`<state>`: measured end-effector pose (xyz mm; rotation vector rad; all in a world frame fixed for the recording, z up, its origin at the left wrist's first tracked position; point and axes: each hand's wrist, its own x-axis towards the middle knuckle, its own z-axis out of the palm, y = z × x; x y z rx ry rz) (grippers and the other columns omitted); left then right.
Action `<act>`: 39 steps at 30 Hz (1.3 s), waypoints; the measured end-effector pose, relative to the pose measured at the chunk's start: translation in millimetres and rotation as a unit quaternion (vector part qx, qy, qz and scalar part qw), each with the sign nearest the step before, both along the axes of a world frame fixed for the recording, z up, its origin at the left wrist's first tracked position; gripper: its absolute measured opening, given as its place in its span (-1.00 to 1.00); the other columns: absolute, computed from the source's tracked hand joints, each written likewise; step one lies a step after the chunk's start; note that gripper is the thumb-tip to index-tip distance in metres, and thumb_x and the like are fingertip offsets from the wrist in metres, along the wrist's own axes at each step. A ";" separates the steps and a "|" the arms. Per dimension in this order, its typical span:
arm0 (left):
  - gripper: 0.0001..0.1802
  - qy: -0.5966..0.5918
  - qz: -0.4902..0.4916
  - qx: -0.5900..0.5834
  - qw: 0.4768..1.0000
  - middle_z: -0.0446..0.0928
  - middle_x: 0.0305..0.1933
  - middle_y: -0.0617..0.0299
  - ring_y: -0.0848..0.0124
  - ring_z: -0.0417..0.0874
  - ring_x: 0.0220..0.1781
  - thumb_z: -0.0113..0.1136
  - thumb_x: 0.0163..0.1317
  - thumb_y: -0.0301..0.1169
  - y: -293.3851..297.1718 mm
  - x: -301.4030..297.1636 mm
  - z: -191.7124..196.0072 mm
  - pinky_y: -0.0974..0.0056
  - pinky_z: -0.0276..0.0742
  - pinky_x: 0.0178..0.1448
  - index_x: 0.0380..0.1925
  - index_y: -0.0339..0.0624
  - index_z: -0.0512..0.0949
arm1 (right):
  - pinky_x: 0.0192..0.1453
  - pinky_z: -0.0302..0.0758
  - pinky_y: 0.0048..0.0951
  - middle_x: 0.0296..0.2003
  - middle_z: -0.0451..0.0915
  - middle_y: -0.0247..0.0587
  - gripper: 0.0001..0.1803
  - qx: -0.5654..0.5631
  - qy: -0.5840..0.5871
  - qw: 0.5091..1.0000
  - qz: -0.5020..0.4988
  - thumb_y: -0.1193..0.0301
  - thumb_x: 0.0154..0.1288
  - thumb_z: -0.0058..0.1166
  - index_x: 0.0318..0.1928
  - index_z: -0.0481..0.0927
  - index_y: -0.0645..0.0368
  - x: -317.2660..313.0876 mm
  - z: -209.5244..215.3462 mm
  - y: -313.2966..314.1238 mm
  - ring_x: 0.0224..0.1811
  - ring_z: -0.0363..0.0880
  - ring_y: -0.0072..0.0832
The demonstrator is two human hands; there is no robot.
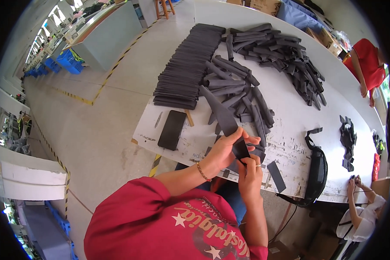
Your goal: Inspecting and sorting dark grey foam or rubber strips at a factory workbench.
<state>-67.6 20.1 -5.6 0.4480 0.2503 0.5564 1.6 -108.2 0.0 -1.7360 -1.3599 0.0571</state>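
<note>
A long dark grey fabric strip (220, 113) slants up and away over the table's near edge, its near end between my two hands. My left hand (224, 151) grips it from the left, thumb along the strip and some fingers partly stretched out behind it. Lower and to the right, my right hand (250, 178) pinches the near end between thumb and fingers. Just beyond lies a loose heap of similar folded strips (227, 89). A flat dark piece (276, 177) lies right of my right hand.
On the white table (286, 130), a neat row of stacked strips (186, 65) stands far left. A larger heap (286, 50) lies at the back. A black phone (172, 130), a wooden stick (189, 118) and a black mesh pouch (317, 173) are nearby. Two people (368, 65) work at right.
</note>
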 end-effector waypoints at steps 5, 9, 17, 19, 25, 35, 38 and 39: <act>-0.69 -0.034 -0.014 -0.030 0.999 0.63 -0.13 0.05 0.13 0.43 0.33 -0.08 0.48 -0.12 -23.5 8.5 -1.0 0.03 0.35 0.33 -0.34 -0.08 0.40 | -0.27 0.49 -0.20 -0.29 0.52 0.03 -0.86 0.067 -0.010 0.998 -0.001 0.64 0.21 0.16 -0.26 0.48 0.27 7.9 -7.4 11.7 -0.37 0.54 -0.05; -0.70 -0.013 0.001 0.005 1.000 0.62 -0.09 0.05 0.11 0.49 0.26 -0.07 0.48 -0.14 -26.9 5.7 -3.3 0.04 0.39 0.32 -0.28 -0.13 0.43 | -0.31 0.49 -0.29 -0.29 0.53 -0.03 -0.84 0.039 0.017 0.999 -0.001 0.65 0.17 0.20 -0.28 0.49 0.28 5.2 -7.1 17.0 -0.40 0.55 -0.13; -0.67 0.049 0.081 0.036 0.995 0.59 -0.28 0.19 0.27 0.65 -0.12 0.09 0.41 -0.26 22.2 0.9 21.9 0.09 0.51 0.14 0.01 -0.28 0.50 | -0.35 0.49 -0.31 -0.22 0.55 -0.03 -0.80 -0.030 0.077 0.997 0.007 0.63 0.13 0.27 -0.28 0.50 0.27 16.3 3.8 -3.3 -0.39 0.58 -0.20; -0.67 -0.048 0.068 0.071 0.994 0.47 -0.43 0.29 0.36 0.57 -0.31 0.09 0.41 -0.23 19.4 7.8 18.2 0.09 0.51 0.10 -0.02 -0.27 0.50 | -0.35 0.50 -0.31 -0.27 0.55 -0.02 -0.81 0.029 0.007 0.999 0.015 0.66 0.12 0.24 -0.29 0.49 0.28 18.8 4.6 -6.9 -0.40 0.57 -0.16; -0.67 -0.065 0.072 0.044 0.994 0.36 -0.50 0.33 0.40 0.50 -0.39 0.10 0.41 -0.21 -4.2 10.3 17.6 0.11 0.52 0.09 -0.12 -0.30 0.52 | -0.38 0.49 -0.30 -0.31 0.55 -0.02 -0.80 0.068 0.001 0.997 0.033 0.69 0.10 0.23 -0.30 0.49 0.28 21.9 9.8 -5.6 -0.41 0.56 -0.14; -0.67 -0.063 0.064 0.029 0.996 0.36 -0.52 0.35 0.39 0.54 -0.32 0.09 0.40 -0.19 -16.6 9.3 10.3 0.14 0.38 0.31 -0.11 -0.27 0.51 | -0.40 0.47 -0.30 -0.30 0.57 -0.07 -0.83 0.061 0.012 0.998 0.033 0.65 0.12 0.22 -0.32 0.49 0.23 19.2 16.8 2.1 -0.45 0.56 -0.16; -0.68 -0.048 0.056 0.033 0.997 0.36 -0.53 0.37 0.39 0.54 -0.30 0.08 0.41 -0.17 -21.8 9.7 11.1 0.12 0.36 0.32 -0.15 -0.24 0.50 | -0.39 0.48 -0.31 -0.29 0.57 -0.06 -0.83 0.064 0.010 0.997 0.041 0.65 0.12 0.22 -0.32 0.49 0.24 19.8 17.7 3.2 -0.44 0.56 -0.16; -0.69 -0.034 0.049 0.036 0.998 0.35 -0.53 0.39 0.40 0.54 -0.28 0.06 0.41 -0.15 -23.0 9.5 11.6 0.09 0.35 0.32 -0.18 -0.20 0.49 | -0.38 0.48 -0.31 -0.29 0.57 -0.05 -0.84 0.051 0.012 0.998 0.042 0.65 0.12 0.22 -0.32 0.50 0.24 20.7 16.3 2.6 -0.43 0.56 -0.16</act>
